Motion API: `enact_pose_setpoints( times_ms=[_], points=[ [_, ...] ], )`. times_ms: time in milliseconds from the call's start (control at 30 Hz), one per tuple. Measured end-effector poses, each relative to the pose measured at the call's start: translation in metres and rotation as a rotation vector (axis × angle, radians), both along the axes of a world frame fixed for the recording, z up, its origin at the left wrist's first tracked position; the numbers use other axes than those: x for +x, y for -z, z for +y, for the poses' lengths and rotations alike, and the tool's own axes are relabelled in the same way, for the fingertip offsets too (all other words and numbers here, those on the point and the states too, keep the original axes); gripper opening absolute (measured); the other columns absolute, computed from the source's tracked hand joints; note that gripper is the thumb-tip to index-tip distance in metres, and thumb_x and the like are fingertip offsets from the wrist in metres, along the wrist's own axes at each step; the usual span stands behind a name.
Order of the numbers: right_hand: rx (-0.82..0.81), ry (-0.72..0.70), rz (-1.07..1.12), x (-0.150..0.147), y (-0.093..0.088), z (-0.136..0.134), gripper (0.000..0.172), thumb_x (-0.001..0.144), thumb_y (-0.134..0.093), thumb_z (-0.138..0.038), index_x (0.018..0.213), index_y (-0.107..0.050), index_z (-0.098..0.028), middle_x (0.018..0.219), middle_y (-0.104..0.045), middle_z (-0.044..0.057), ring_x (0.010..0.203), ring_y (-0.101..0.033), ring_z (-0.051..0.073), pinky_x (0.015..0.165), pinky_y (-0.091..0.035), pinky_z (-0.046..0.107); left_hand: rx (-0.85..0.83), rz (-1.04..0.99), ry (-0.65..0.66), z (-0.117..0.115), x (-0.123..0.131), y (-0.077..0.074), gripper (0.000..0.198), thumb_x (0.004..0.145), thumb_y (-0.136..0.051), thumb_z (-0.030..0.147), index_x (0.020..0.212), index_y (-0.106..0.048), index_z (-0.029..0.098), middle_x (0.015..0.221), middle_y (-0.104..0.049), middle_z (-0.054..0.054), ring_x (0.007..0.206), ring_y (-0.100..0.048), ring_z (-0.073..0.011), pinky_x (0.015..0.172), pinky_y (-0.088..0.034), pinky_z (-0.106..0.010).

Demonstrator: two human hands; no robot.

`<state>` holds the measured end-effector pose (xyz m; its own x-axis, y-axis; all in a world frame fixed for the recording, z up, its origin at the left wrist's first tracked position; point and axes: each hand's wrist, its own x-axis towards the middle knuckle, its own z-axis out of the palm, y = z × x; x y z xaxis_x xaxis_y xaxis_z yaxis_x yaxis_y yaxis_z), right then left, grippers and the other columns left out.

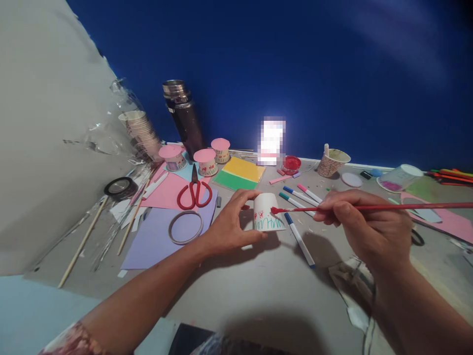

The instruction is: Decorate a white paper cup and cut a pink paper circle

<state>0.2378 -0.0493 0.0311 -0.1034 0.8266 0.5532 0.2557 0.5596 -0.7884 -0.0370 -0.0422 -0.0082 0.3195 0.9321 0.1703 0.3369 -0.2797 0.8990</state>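
Note:
My left hand point(233, 222) grips a white paper cup point(265, 204) from its left side, fingers at the top and thumb near the lower edge. The cup carries green grass-like strokes along its bottom and small red marks above them. In my right hand point(364, 224) is a paintbrush point(384, 207) with a long red handle, pinched between the fingers. Its red-coated bristles meet or nearly meet the cup's right part. Close by lie a blue-capped marker point(300, 241) and several other markers point(299, 197).
Behind stand pink-topped cups point(205, 162), a dark flask point(185, 118) and a red paint pot point(291, 164). Red-handled scissors point(194, 193) and a tape ring point(185, 228) rest on purple paper point(148, 246). A bright pixelated rectangle point(271, 140) leans near the blue wall. Stacked cups point(138, 130) stand left.

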Motion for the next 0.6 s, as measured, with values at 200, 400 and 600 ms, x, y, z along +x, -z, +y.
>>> enact_pose_setpoints(
  times_ms=[200,400,600],
  points=[
    [0.026,-0.032,-0.045,-0.0021,0.0006,0.0002,0.02,0.106,-0.068,-0.027,0.092,-0.082,-0.027,0.078,-0.08,-0.001,0.069,-0.072,0.013,0.06,-0.058,0.022,0.017,0.017,0.018,-0.0006,-0.0003,0.0006,0.077,0.071,-0.086,0.025,0.141,-0.056,0.031,0.145,-0.057,-0.009,0.137,-0.057,-0.0322,0.117,-0.05,-0.055],
    [0.024,-0.027,-0.028,-0.0031,0.0016,0.0006,0.02,0.106,-0.067,-0.028,0.092,-0.082,-0.027,0.077,-0.08,-0.001,0.069,-0.072,0.014,0.06,-0.058,0.023,0.025,0.029,0.011,-0.0007,0.0002,0.0016,0.075,0.07,-0.085,0.024,0.139,-0.056,0.029,0.145,-0.058,-0.009,0.137,-0.057,-0.033,0.116,-0.051,-0.055],
    [0.011,-0.035,-0.05,-0.0026,0.0015,0.0012,0.022,0.106,-0.067,-0.028,0.091,-0.081,-0.027,0.077,-0.08,-0.001,0.068,-0.072,0.013,0.061,-0.057,0.022,0.018,0.048,0.018,-0.001,0.0008,0.0018,0.077,0.07,-0.085,0.023,0.14,-0.055,0.029,0.146,-0.057,-0.009,0.137,-0.057,-0.0317,0.116,-0.052,-0.052]
  ],
)
